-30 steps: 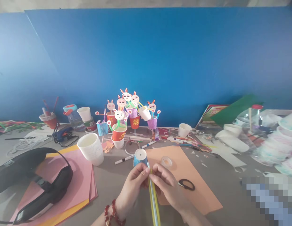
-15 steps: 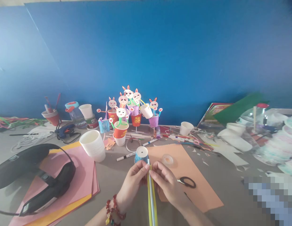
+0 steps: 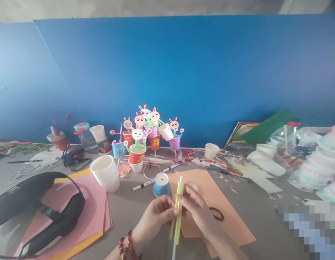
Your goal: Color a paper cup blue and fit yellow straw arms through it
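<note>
My left hand (image 3: 159, 215) and my right hand (image 3: 194, 206) meet in front of me around a small bundle. It is made of slim yellow straw-like sticks (image 3: 179, 231) with a white straw-like stick (image 3: 175, 236) between them, held nearly upright. The left thumb and fingers pinch its middle, while the right fingers close on it slightly higher. Just beyond the left fingers stands an upside-down paper cup (image 3: 161, 186), coloured blue, with a dark hole in its base. Orange paper (image 3: 232, 231) lies under my right hand, which partly hides a tape roll (image 3: 192, 186) and black-handled scissors (image 3: 220, 213).
Decorated cups with rabbit faces (image 3: 137, 153) stand at the back centre. To the left are stacked white cups (image 3: 105, 173), pink paper (image 3: 98, 216) and a black headset-like device (image 3: 56, 213). Markers (image 3: 142, 185) and paper scraps lie about. Stacked bowls (image 3: 318, 162) are at right.
The bundle has shifted slightly right and tilted, its top rising and its yellow sticks spreading apart below. My left hand has slid lower along it. The view has tipped up a little.
</note>
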`<control>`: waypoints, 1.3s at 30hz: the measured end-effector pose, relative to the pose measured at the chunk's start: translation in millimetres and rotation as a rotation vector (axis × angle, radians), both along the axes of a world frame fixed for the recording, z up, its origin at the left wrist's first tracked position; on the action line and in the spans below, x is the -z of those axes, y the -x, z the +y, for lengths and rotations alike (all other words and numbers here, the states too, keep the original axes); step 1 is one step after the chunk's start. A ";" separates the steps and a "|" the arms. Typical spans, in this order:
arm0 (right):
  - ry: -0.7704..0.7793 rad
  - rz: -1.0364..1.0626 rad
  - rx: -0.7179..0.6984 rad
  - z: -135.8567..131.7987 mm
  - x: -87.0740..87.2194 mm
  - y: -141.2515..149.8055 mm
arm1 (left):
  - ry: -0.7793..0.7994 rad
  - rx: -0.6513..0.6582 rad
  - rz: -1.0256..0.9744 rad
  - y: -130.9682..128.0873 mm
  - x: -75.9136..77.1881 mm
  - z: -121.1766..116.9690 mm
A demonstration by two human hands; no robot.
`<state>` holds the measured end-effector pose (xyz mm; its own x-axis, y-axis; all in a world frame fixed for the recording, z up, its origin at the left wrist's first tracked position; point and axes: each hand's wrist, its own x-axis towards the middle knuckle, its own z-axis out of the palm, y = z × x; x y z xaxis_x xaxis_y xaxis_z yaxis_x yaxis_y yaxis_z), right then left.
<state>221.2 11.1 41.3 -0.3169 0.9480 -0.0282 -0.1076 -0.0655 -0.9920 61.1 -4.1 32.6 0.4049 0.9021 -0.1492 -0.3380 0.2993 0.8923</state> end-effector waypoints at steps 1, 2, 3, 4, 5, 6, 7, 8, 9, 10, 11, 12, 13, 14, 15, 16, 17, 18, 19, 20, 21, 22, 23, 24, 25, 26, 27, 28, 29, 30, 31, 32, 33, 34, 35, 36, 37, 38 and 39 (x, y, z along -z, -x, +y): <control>0.005 -0.002 0.008 0.2 -0.3 -0.1 | -0.009 0.002 0.008 -0.5 0.1 -0.5; 0.011 -0.003 0.012 0.6 -0.2 -0.3 | -0.019 -0.001 0.016 -1.1 0.3 -1.0; 0.015 -0.003 0.014 1.0 0.2 -0.5 | -0.028 -0.010 0.024 -1.7 0.3 -1.3; 0.016 -0.002 0.014 1.5 0.7 -0.8 | -0.033 -0.019 0.030 -2.2 0.2 -1.6; 0.017 -0.001 0.017 2.0 1.0 -1.3 | -0.034 -0.018 0.033 -2.3 -0.3 -1.6; 0.018 0.000 0.020 2.5 1.1 -2.2 | -0.034 -0.010 0.037 -1.8 -1.1 -1.5; 0.016 0.000 0.023 2.8 0.7 -3.3 | -0.032 0.007 0.042 -0.6 -2.3 -1.1; 0.014 -0.001 0.025 2.9 -0.1 -4.5 | -0.032 0.024 0.048 1.4 -3.9 -0.4; 0.010 -0.003 0.024 2.9 -1.2 -5.7 | -0.035 0.044 0.060 4.0 -5.7 0.5; 0.009 -0.005 0.019 2.8 -2.4 -6.8 | -0.041 0.065 0.079 7.0 -7.7 1.6; 0.009 -0.008 0.015 2.5 -3.5 -7.4 | -0.047 0.084 0.102 10.1 -9.5 2.8; 0.013 -0.010 0.009 2.2 -4.2 -7.5 | -0.052 0.104 0.123 13.0 -11.0 3.8; 0.018 -0.010 0.005 2.0 -4.5 -7.1 | -0.058 0.121 0.138 15.4 -11.9 4.7; 0.024 -0.010 0.007 1.9 -4.3 -6.4 | -0.064 0.131 0.147 16.9 -12.2 5.2; 0.031 -0.007 0.015 2.1 -3.7 -5.6 | -0.070 0.131 0.145 17.5 -11.8 5.3; 0.036 -0.004 0.031 2.6 -2.8 -4.8 | -0.080 0.124 0.136 17.2 -10.8 5.1; 0.039 0.002 0.056 3.5 -1.8 -4.3 | -0.099 0.110 0.139 16.1 -9.3 4.7; 0.042 0.007 0.085 4.6 -0.7 -4.2 | -0.124 0.088 0.159 14.6 -7.6 4.0; 0.044 0.011 0.117 6.0 0.4 -4.6 | -0.153 0.060 0.194 12.9 -6.1 3.3; 0.047 0.015 0.148 7.4 1.2 -5.4 | -0.187 0.034 0.242 11.4 -5.1 2.5; 0.050 0.018 0.176 8.7 1.9 -6.4 | -0.221 0.012 0.291 10.2 -4.9 1.8; 0.053 0.019 0.198 9.8 2.3 -7.5 | -0.247 0.005 0.335 9.5 -5.6 1.1; 0.058 0.020 0.218 10.7 2.5 -8.6 | -0.264 0.015 0.365 9.1 -7.1 0.4; 0.062 0.021 0.236 11.3 2.5 -9.7 | -0.274 0.046 0.386 9.1 -9.2 -0.3; 0.068 0.022 0.253 11.6 2.2 -10.6 | -0.281 0.079 0.403 9.1 -11.4 -0.9; 0.072 0.024 0.268 11.8 1.7 -11.4 | -0.291 0.103 0.424 9.1 -13.1 -1.5; 0.076 0.024 0.282 11.8 1.1 -12.1 | -0.305 0.107 0.447 9.0 -13.9 -1.9; 0.079 0.024 0.293 11.7 0.3 -12.7 | -0.324 0.082 0.467 8.9 -13.4 -2.2; 0.082 0.024 0.301 11.5 -0.4 -13.0 | -0.338 0.033 0.471 8.6 -11.5 -2.4; 0.084 0.023 0.304 11.2 -1.0 -13.2 | -0.342 -0.025 0.458 8.2 -8.3 -2.4; 0.087 0.022 0.308 10.9 -1.4 -13.1 | -0.337 -0.092 0.426 7.8 -4.2 -2.1; 0.088 0.022 0.312 10.5 -1.6 -12.9 | -0.328 -0.154 0.381 7.3 0.6 -1.8; 0.090 0.023 0.316 10.2 -1.6 -12.4 | -0.323 -0.208 0.331 6.8 5.3 -1.3; 0.091 0.023 0.320 9.8 -1.3 -11.9 | -0.329 -0.253 0.280 6.4 9.8 -0.7; 0.092 0.024 0.323 9.4 -0.8 -11.2 | -0.331 -0.287 0.228 5.9 13.5 -0.1; 0.094 0.024 0.325 9.1 -0.1 -10.6 | -0.325 -0.307 0.175 5.4 16.5 0.6; 0.097 0.025 0.326 8.8 0.7 -10.1 | -0.307 -0.312 0.121 4.8 18.6 1.3; 0.099 0.026 0.327 8.7 1.5 -9.7 | -0.278 -0.304 0.069 4.3 20.1 2.0; 0.101 0.026 0.326 8.5 2.1 -9.4 | -0.241 -0.289 0.022 3.9 21.1 2.6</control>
<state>230.5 19.7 39.1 0.0001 0.9925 -0.1226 -0.1646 -0.1209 -0.9789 57.2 -1.5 11.5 0.1276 0.9889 0.0756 -0.3582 -0.0252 0.9333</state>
